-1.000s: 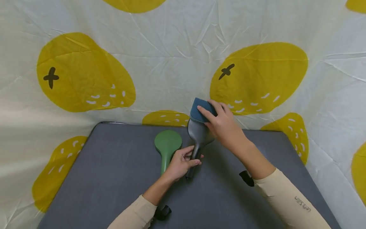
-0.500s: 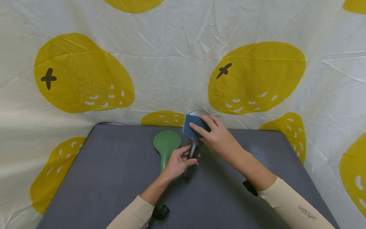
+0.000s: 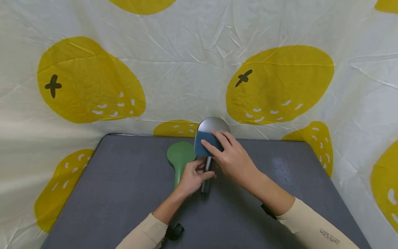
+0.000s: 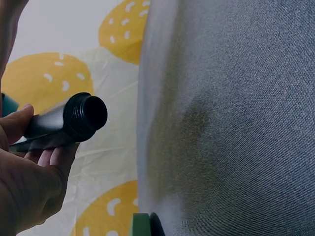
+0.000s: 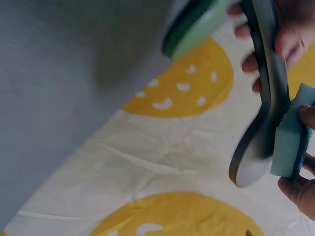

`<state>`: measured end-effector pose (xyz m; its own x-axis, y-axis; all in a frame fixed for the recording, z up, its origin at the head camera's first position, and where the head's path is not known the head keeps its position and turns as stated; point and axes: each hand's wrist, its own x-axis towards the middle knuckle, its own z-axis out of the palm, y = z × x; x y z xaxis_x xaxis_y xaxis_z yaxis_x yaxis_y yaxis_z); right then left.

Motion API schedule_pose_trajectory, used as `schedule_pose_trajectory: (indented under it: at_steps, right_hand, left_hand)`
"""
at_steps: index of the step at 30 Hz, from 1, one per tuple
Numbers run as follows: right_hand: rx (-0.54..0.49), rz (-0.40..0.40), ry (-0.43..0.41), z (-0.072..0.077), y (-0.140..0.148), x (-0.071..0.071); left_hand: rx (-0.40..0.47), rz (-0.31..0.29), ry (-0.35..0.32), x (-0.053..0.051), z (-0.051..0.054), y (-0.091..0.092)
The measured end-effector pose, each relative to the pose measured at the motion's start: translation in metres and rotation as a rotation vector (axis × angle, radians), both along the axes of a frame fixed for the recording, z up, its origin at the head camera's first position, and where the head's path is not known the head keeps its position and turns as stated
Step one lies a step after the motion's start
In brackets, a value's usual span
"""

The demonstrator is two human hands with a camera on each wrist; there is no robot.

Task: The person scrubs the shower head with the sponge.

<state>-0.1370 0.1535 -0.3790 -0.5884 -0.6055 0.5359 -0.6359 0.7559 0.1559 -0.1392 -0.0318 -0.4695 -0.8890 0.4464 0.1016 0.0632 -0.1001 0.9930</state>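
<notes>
Hanging above the table (image 3: pixel 124 193) at far centre, a smooth grey, dark-handled shower head (image 3: pixel 214 123) is gripped by the left hand (image 3: pixel 193 176); the right hand (image 3: pixel 234 158) pinches a blue sponge (image 3: pixel 204 136) against it. Lettering (image 3: pixel 330 236) on the right sleeve (image 3: pixel 306 219) is illegible.

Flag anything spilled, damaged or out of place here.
A pale, speckled patch toward the far right corner of the table breaks its even gray; it may be water, but I can't confirm that.

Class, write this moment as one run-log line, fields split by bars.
left hand: grips grey shower head by handle | right hand: holds blue sponge against it | green shower head: on table
</notes>
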Motion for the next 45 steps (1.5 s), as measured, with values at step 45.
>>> schedule_pose_trajectory:
  at_steps: [45]
  right_hand:
    - [-0.337, 0.009, 0.053, -0.037, 0.028, -0.011]
  left_hand:
    - [0.076, -0.131, 0.063, 0.000, 0.012, -0.011]
